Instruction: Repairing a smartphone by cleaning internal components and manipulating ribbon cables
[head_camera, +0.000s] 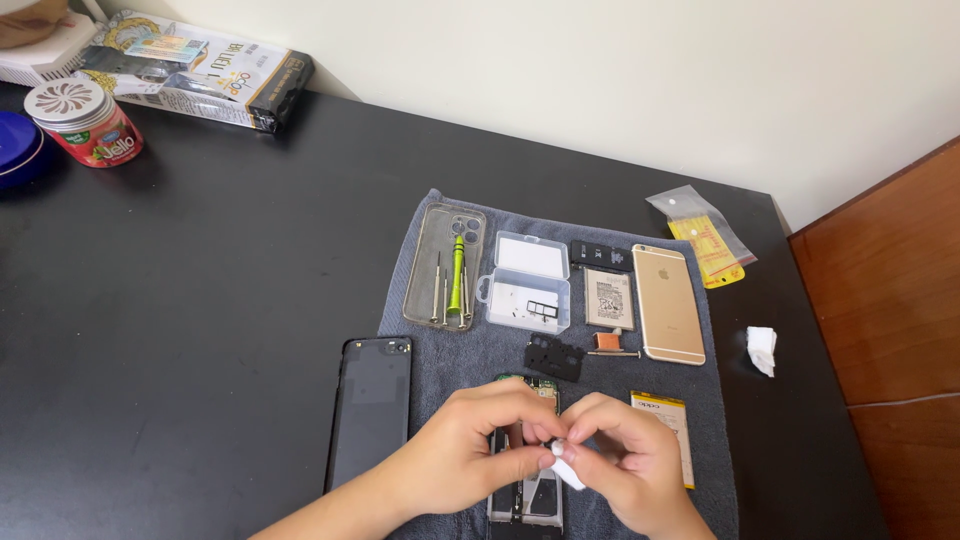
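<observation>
Pinching: left hand (470, 445) and right hand (625, 455) both gripped a small white wad (560, 452) above the opened phone (527, 480).
Handling: seemed light, soft, crushable; best held at its edges.
Nearby: grey towel (440, 340).

worktop (220, 300): matt black, smooth; towel (440, 345): grey cloth, soft nap; phone case (445, 265): clear glossy plastic; small parts box (528, 283): clear hard plastic; gold phone (667, 303): satin metal back; black back cover (370, 410): glossy; wipe (566, 470) between both hands: white paper or cloth
</observation>
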